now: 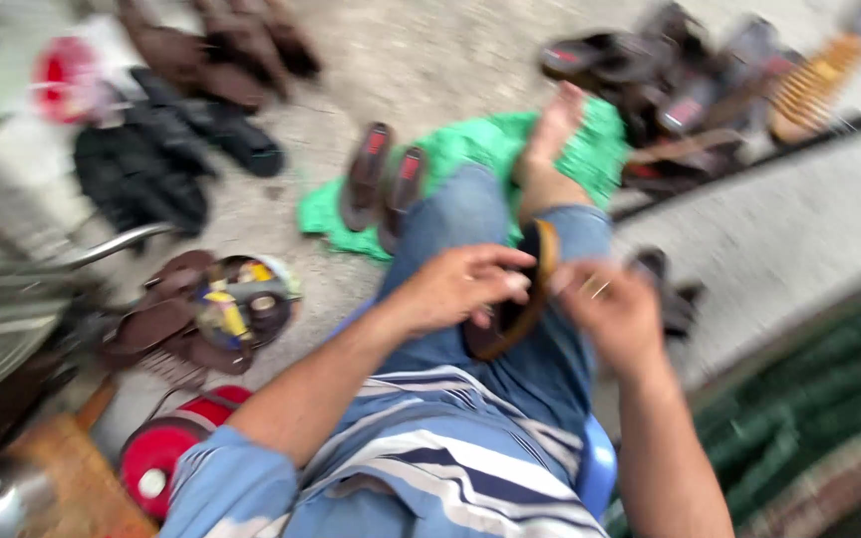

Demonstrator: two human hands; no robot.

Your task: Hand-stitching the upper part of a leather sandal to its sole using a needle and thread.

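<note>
- We look down, through motion blur, at a seated person in blue jeans.
- Our left hand (pixel 455 284) curls its fingers around a dark brown leather sandal with a tan edge (pixel 515 294), held upright over the lap.
- Our right hand (pixel 615 309) presses the sandal's other side; whether its fingers grip, we cannot tell.
- The work on this sandal looks midway, by our judgement.
- 2 brown sandals (pixel 383 181) lie on a green cloth (pixel 470 149); more dark footwear (pixel 670 90) lies heaped beyond.
</note>
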